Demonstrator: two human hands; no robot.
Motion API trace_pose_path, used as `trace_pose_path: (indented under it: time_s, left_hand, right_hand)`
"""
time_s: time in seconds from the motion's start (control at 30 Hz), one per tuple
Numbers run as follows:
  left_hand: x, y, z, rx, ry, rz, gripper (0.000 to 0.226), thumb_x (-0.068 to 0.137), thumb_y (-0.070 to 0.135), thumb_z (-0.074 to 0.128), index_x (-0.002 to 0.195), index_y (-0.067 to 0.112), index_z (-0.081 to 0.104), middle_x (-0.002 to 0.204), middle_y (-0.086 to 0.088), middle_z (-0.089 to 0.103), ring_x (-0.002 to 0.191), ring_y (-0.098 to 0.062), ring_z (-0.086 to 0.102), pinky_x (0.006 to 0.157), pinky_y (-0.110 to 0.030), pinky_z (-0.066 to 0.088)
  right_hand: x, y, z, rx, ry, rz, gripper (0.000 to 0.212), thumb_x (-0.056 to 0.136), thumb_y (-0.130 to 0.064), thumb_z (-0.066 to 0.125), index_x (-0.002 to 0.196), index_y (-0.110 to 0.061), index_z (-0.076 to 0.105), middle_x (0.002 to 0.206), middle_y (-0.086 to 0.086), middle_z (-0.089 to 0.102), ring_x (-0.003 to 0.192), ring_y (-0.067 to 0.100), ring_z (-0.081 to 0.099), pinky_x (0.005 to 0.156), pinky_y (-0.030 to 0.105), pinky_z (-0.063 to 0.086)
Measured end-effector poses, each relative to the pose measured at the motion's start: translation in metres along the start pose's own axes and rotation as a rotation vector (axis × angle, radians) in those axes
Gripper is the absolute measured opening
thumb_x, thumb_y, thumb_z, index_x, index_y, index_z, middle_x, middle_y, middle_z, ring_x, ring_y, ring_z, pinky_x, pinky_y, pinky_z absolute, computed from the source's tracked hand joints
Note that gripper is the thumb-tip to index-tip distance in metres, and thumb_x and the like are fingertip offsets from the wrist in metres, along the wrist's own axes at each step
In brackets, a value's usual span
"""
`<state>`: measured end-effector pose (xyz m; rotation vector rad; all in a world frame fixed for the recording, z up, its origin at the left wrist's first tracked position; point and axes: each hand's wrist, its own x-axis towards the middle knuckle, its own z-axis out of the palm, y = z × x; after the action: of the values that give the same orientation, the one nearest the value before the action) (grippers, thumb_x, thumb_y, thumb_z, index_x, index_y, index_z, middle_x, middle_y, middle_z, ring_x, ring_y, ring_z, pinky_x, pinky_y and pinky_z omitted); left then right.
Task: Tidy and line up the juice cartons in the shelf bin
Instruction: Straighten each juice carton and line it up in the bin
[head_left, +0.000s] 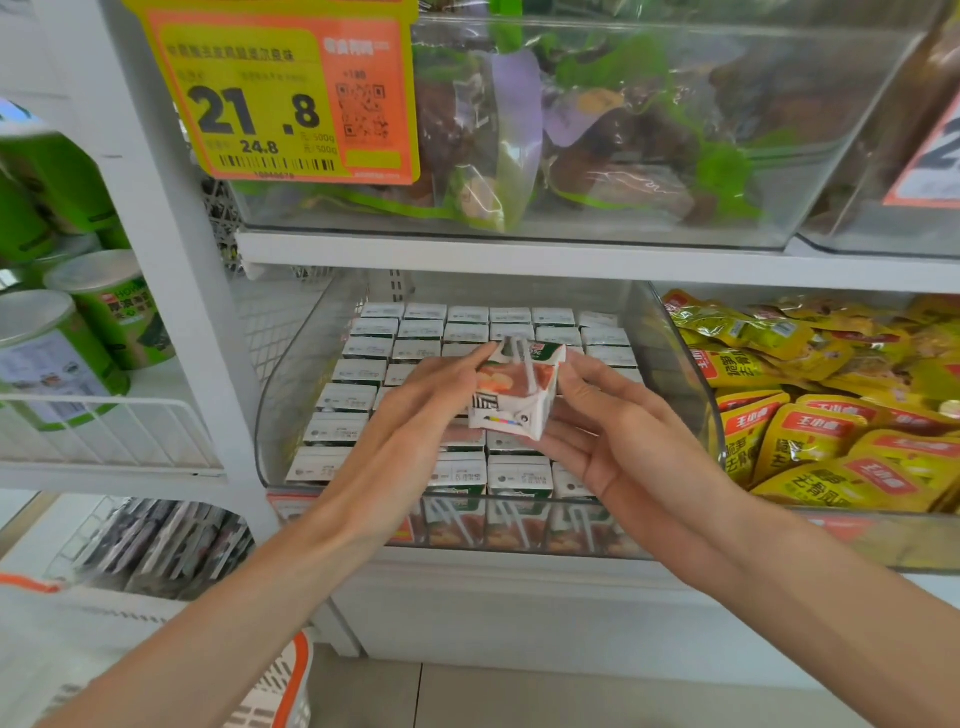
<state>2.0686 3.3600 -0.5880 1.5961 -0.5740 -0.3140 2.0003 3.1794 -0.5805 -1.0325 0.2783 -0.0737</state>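
Carton is held tilted between both hands, above the rows standing in the bin. Left hand: fingers nearly straight, pressing its left face. Right hand: fingers curved, cradling its underside and right face. Yellow packets lie beyond the right fingers.

Only the arms in shot. left hand and right hand bare, slim, long fingers. Palm creases show on the right one. left forearm and right forearm bare too, slender, smooth, uncovered right out to the frame edge. Clothing further up: can't tell, outside the picture
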Motion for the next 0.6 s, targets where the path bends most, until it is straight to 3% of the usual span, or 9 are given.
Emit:
trace_pose_path:
  time_s: [0.17,0.27,0.37,0.47,0.6]
  left_hand:
    - [-0.002,0.0,0.003,-0.035,-0.048,0.028,0.034,0.102,0.056,0.045,0.122,0.05,0.072,0.132,0.013,0.069,0.12,-0.004,0.067,0.099,-0.02,0.054]
    - [-0.002,-0.001,0.003,0.018,-0.055,0.051,0.041,0.1,0.044,0.051,0.138,0.037,0.067,0.141,0.015,0.061,0.123,0.002,0.063,0.095,-0.016,0.054]
    - [-0.001,-0.002,0.002,0.093,-0.052,0.079,0.045,0.099,0.048,0.057,0.142,0.037,0.063,0.143,0.018,0.057,0.125,0.003,0.061,0.102,-0.028,0.056]
    - [0.0,-0.003,0.002,0.149,-0.039,0.085,0.046,0.097,0.051,0.061,0.141,0.04,0.063,0.142,0.015,0.056,0.127,-0.007,0.063,0.108,-0.044,0.053]
    - [0.0,-0.006,0.0,0.193,-0.041,0.115,0.062,0.087,0.051,0.073,0.146,0.042,0.057,0.141,0.016,0.055,0.126,-0.004,0.063,0.104,-0.04,0.056]
  right_hand:
    - [0.003,-0.004,0.0,0.057,0.007,0.151,0.03,0.109,-0.019,0.056,0.127,0.001,0.07,0.113,0.026,0.077,0.103,0.033,0.079,0.077,0.03,0.066]
    - [0.004,-0.007,0.002,0.05,0.006,0.179,0.031,0.111,-0.02,0.053,0.12,0.001,0.073,0.107,0.026,0.078,0.094,0.03,0.081,0.067,0.027,0.065]
    - [0.004,-0.008,0.002,0.014,-0.011,0.198,0.031,0.111,-0.024,0.052,0.123,-0.005,0.074,0.108,0.025,0.079,0.093,0.029,0.081,0.065,0.026,0.064]
    - [0.004,-0.009,0.001,-0.035,-0.058,0.219,0.035,0.11,-0.034,0.055,0.123,-0.01,0.076,0.111,0.023,0.078,0.097,0.028,0.081,0.068,0.025,0.064]
    - [0.006,-0.012,0.0,-0.063,-0.052,0.196,0.035,0.103,-0.035,0.063,0.128,-0.012,0.072,0.112,0.02,0.079,0.091,0.024,0.081,0.07,0.026,0.064]
